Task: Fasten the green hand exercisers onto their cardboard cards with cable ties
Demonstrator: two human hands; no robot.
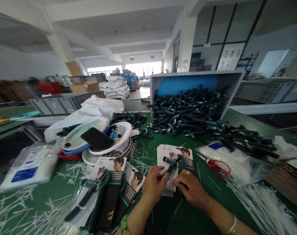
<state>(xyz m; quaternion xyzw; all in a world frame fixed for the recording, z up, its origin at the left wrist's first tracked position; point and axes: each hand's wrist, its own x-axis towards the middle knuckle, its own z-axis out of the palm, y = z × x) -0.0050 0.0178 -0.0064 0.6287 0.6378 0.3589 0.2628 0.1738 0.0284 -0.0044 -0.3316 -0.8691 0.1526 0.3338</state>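
Observation:
A dark green and black hand grip strengthener (175,160) lies on a stack of printed cards (163,152) in front of me. My left hand (153,183) is closed round its left handle, thumb and forefinger towards the coil end. On the other side, my right hand (191,188) has its fingers curled together beside the right handle; what they pinch is hidden. To the left, another hand grip strengthener (99,186) rests on its printed card (111,192), overlapping a second card (132,182) with a strengthener partly hidden behind.
A tipped grey bin (233,94) spills many hand grips across the table's back. Red-handled scissors (219,168) and a plastic bag (239,160) lie right. White cable ties (263,209) are scattered on both sides. A black phone (97,137) sits on plates of small parts at left.

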